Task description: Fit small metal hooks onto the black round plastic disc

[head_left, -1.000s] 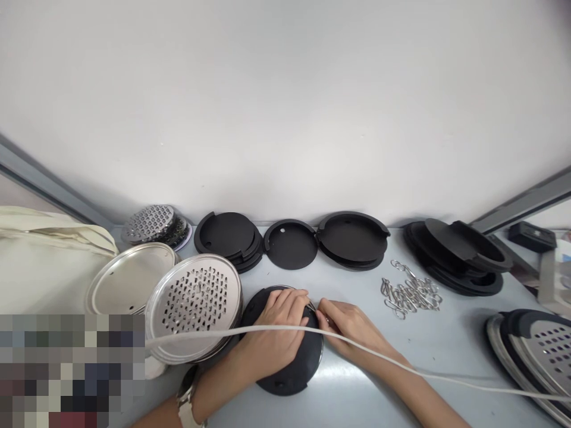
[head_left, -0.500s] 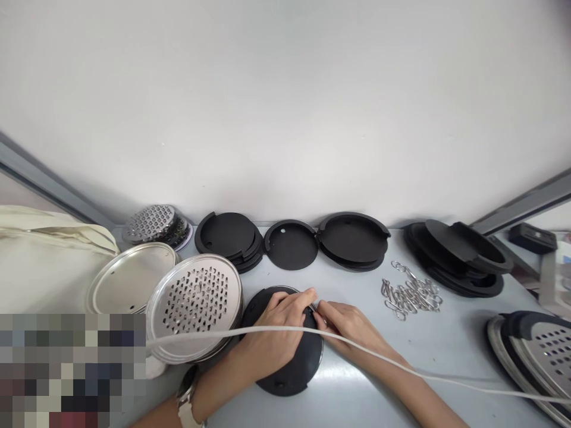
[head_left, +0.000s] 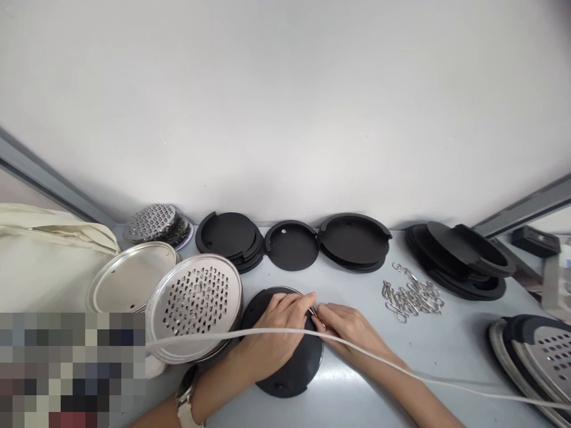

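In front of me a round black disc (head_left: 289, 374) with a thin metal rim lies on the table. My left hand (head_left: 283, 324) bears down on it from above, with the fingers curled over its upper right edge. At that edge my right hand (head_left: 341, 321) pinches a small bent metal wire hook (head_left: 313, 310), close against the left fingertips. The hook's lower part is hidden by the fingers. Right of my hands lies a loose pile of similar wire hooks (head_left: 413, 297). Immediately left of the disc stands a stack of round metal grater plates (head_left: 196, 303).
Stacked black discs (head_left: 227, 235), (head_left: 292, 246) and black rimmed trays (head_left: 354, 241) line the wall. More black parts (head_left: 459, 261) and finished-looking grater discs (head_left: 544, 351) stand at right. A white cable (head_left: 383, 356) crosses over my forearms. A cream bag (head_left: 49, 261) sits left.
My right hand has shifted very slightly at the disc's edge, still pinching the wire hook. The left hand keeps its place on the disc.
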Demonstrator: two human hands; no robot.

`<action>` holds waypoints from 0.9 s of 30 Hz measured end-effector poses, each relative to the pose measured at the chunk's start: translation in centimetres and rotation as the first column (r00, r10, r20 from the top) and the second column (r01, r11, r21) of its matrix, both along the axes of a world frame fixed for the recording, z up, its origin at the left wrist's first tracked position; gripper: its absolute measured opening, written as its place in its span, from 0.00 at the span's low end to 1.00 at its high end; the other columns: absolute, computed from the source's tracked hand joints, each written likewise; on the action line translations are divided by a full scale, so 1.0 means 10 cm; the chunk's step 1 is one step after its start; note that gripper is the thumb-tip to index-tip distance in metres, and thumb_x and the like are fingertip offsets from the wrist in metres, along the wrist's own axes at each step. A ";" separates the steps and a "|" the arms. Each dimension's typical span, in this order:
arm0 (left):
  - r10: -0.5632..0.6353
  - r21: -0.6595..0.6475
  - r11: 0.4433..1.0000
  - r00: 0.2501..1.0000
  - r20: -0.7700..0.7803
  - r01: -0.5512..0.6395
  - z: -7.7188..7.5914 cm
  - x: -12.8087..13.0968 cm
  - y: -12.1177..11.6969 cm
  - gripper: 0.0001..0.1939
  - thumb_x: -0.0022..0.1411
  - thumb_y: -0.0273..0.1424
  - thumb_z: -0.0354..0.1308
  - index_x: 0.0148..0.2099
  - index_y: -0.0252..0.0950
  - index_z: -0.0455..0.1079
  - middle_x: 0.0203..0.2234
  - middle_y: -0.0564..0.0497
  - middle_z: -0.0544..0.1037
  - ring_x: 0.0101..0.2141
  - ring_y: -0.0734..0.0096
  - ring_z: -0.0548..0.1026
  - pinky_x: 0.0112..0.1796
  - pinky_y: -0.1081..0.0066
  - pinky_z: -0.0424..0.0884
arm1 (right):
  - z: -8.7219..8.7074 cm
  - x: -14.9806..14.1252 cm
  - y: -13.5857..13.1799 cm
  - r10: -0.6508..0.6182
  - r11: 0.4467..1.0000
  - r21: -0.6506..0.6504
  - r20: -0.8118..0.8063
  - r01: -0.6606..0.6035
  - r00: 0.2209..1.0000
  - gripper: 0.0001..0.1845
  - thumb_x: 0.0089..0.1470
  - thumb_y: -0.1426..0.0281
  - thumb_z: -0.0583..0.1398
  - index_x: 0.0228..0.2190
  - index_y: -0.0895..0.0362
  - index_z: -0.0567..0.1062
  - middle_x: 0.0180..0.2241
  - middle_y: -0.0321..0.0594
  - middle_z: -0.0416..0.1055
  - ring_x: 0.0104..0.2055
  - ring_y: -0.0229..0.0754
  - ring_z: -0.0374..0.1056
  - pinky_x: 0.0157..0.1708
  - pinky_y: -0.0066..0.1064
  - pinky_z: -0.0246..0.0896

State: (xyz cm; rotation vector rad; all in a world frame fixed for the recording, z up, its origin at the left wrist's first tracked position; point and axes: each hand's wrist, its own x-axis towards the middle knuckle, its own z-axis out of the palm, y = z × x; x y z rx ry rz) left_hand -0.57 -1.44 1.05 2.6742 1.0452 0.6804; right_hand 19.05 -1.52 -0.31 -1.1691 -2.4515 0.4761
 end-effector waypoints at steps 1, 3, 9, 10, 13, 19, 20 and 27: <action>0.001 0.007 1.000 1.000 -0.001 -0.001 0.00 0.00 0.00 0.19 0.66 0.22 0.43 0.59 0.30 0.53 0.48 0.42 0.71 0.51 0.66 0.69 0.49 0.63 0.66 | 0.00 0.00 0.00 0.008 1.000 0.001 -0.002 -0.008 1.000 0.11 0.63 0.71 0.49 0.27 0.55 0.62 0.22 0.33 0.61 0.23 0.35 0.57 0.24 0.27 0.49; 0.001 0.022 1.000 1.000 -0.001 -0.001 0.00 0.00 0.00 0.19 0.66 0.22 0.43 0.58 0.30 0.54 0.47 0.43 0.72 0.50 0.67 0.70 0.48 0.64 0.67 | 0.02 0.00 0.00 0.020 1.000 0.001 -0.007 -0.020 1.000 0.12 0.63 0.70 0.49 0.26 0.56 0.62 0.22 0.33 0.62 0.23 0.35 0.57 0.24 0.27 0.49; -0.017 0.024 1.000 1.000 0.009 0.016 -0.05 0.01 0.00 0.18 0.68 0.23 0.40 0.59 0.30 0.54 0.48 0.42 0.72 0.50 0.66 0.70 0.48 0.62 0.66 | 0.04 -0.02 0.01 0.027 0.999 0.024 -0.034 -0.026 0.999 0.13 0.63 0.70 0.49 0.26 0.56 0.64 0.21 0.33 0.62 0.22 0.35 0.57 0.23 0.27 0.50; -0.020 0.016 1.000 1.000 0.007 0.019 -0.05 0.01 0.00 0.18 0.68 0.23 0.39 0.59 0.30 0.54 0.48 0.41 0.72 0.50 0.65 0.70 0.48 0.61 0.66 | 0.05 -0.02 0.01 0.028 0.999 0.025 -0.039 -0.027 0.999 0.13 0.63 0.69 0.49 0.26 0.56 0.64 0.21 0.33 0.62 0.22 0.35 0.57 0.23 0.27 0.50; -0.031 -0.007 0.999 1.000 -0.002 0.031 -0.05 0.01 0.00 0.18 0.68 0.22 0.40 0.58 0.30 0.55 0.48 0.42 0.72 0.50 0.65 0.69 0.48 0.62 0.66 | 0.05 -0.02 0.00 0.027 1.000 0.016 -0.032 -0.026 0.999 0.13 0.63 0.69 0.49 0.27 0.56 0.64 0.22 0.33 0.62 0.22 0.34 0.57 0.23 0.27 0.51; -0.046 -0.004 0.999 0.998 -0.037 0.046 -0.03 0.00 0.00 0.16 0.67 0.24 0.44 0.56 0.31 0.58 0.48 0.43 0.71 0.50 0.64 0.70 0.50 0.62 0.66 | 0.04 -0.02 -0.01 0.012 1.000 -0.001 0.007 -0.012 1.000 0.12 0.63 0.70 0.49 0.28 0.56 0.63 0.21 0.33 0.62 0.22 0.35 0.57 0.23 0.27 0.51; -0.051 -0.008 0.999 0.998 -0.039 0.051 -0.02 0.00 0.00 0.15 0.67 0.24 0.44 0.55 0.31 0.59 0.47 0.43 0.72 0.50 0.64 0.70 0.50 0.62 0.66 | 0.03 -0.02 -0.01 0.009 1.000 -0.001 0.010 -0.009 1.000 0.11 0.63 0.70 0.48 0.28 0.56 0.64 0.21 0.33 0.62 0.22 0.35 0.57 0.23 0.27 0.52; -0.042 -0.023 0.999 0.999 0.013 0.043 0.02 0.02 0.01 0.16 0.67 0.23 0.44 0.56 0.31 0.58 0.47 0.43 0.72 0.50 0.64 0.69 0.50 0.61 0.66 | 0.06 -0.02 -0.01 -0.001 1.000 -0.017 0.024 0.002 1.000 0.10 0.63 0.70 0.48 0.31 0.57 0.65 0.22 0.34 0.63 0.22 0.36 0.58 0.23 0.27 0.52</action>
